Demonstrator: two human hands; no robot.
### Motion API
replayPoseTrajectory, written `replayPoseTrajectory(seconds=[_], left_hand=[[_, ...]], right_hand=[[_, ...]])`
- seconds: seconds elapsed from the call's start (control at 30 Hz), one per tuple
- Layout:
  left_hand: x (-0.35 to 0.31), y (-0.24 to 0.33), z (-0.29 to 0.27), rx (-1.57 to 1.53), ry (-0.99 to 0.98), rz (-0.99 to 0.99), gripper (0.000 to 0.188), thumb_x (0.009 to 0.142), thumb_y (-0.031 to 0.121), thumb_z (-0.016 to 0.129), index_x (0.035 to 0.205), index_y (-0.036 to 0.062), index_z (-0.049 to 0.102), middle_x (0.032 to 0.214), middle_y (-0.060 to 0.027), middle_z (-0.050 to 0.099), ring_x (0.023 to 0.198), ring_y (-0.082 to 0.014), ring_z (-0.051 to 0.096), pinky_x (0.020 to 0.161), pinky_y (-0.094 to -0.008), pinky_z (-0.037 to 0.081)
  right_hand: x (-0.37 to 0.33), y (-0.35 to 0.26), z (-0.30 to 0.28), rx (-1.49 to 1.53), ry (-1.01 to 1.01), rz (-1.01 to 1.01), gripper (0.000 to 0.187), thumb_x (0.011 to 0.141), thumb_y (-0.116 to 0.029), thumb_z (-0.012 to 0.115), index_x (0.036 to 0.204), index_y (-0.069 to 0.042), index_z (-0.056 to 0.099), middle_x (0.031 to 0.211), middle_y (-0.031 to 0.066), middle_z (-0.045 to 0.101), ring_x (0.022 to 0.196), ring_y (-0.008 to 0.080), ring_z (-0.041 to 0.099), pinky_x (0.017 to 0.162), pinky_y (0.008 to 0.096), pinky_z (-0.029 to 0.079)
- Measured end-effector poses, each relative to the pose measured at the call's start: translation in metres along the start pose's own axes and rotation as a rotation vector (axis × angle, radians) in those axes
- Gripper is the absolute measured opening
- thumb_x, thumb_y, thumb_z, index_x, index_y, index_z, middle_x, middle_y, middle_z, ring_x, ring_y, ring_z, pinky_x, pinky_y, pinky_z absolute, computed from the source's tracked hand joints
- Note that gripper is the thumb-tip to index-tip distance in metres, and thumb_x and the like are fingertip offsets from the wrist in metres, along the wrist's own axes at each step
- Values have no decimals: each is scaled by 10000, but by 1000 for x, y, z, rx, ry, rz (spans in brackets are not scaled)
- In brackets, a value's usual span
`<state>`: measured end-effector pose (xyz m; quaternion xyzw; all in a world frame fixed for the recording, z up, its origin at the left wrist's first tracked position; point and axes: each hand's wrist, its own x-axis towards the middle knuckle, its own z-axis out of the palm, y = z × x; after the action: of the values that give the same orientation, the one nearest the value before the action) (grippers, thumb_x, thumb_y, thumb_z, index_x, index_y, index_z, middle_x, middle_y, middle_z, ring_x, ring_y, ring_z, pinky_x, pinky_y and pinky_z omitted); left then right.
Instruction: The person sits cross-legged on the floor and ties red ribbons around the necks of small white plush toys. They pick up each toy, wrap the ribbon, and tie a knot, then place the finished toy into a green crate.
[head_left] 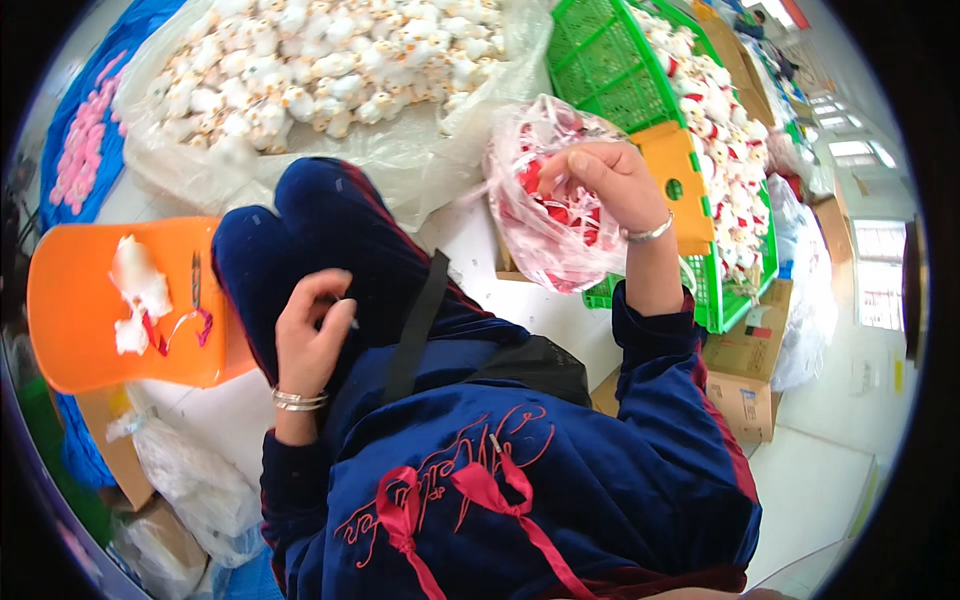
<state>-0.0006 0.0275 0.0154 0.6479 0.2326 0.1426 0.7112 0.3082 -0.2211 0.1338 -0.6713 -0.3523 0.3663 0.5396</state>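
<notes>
My right hand (605, 180) reaches into a clear plastic bag (545, 235) full of small red and white pieces, fingers bent among them. My left hand (312, 335) rests on my dark blue lap, fingers pinched on a thin small item, maybe a needle; it is too small to tell. Both wrists wear silver bangles. An orange stool seat (90, 310) to my left carries white stuffing tufts (135, 290), a small pair of scissors (196, 280) and red ribbon scraps. Red ribbons (480, 495) hang on my jacket front.
A big clear sack of small white plush toys (320, 60) lies ahead. A green plastic crate (610, 60) at the right holds more white toys. Cardboard boxes (745, 385) stand right of me. Pink pieces (85, 140) lie on blue sheet at far left. Plastic bags (190, 480) sit below the stool.
</notes>
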Motion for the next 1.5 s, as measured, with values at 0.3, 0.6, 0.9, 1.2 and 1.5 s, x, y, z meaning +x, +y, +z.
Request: replayPoseTrajectory(seconds=[0.3,0.6,0.9,1.2,1.5], left_hand=[[24,26,14,-264,-326,34,440,916,109,735,1316,21,574,1016,-33,644,907,-126,603,816,-260,488],[-13,-11,-29,-372,77,-160,124,991,65,643,1109,30,653,770,30,627,584,-4,478,529,-159,353],[-26,-21,-47,-238,156,116,119,975,-16,651,1078,43,648,1024,19,638,847,-31,598,748,-182,479],[-23,-14,-50,-627,107,94,152,1040,46,537,1171,31,611,1039,-67,678,872,-127,678,737,-253,534],[-12,-15,-90,-411,93,-63,147,1027,66,562,1136,42,659,989,5,669,816,-50,602,765,-220,508]], right_hand=[[74,-19,133,499,-342,-56,497,1103,-385,463,1253,52,647,1084,153,722,913,194,706,830,306,562],[103,38,149,554,-247,165,398,1104,-314,455,1156,15,673,1020,117,718,821,154,677,738,259,544],[117,54,159,396,-163,237,309,1066,-285,535,1059,-20,694,971,72,725,811,131,667,733,245,526],[107,34,225,-417,-262,-623,397,730,-119,870,1045,-62,636,1220,119,649,1177,320,600,995,401,486],[106,48,255,-90,-201,-149,146,918,67,629,1032,-20,660,889,45,656,798,132,637,707,258,501]])
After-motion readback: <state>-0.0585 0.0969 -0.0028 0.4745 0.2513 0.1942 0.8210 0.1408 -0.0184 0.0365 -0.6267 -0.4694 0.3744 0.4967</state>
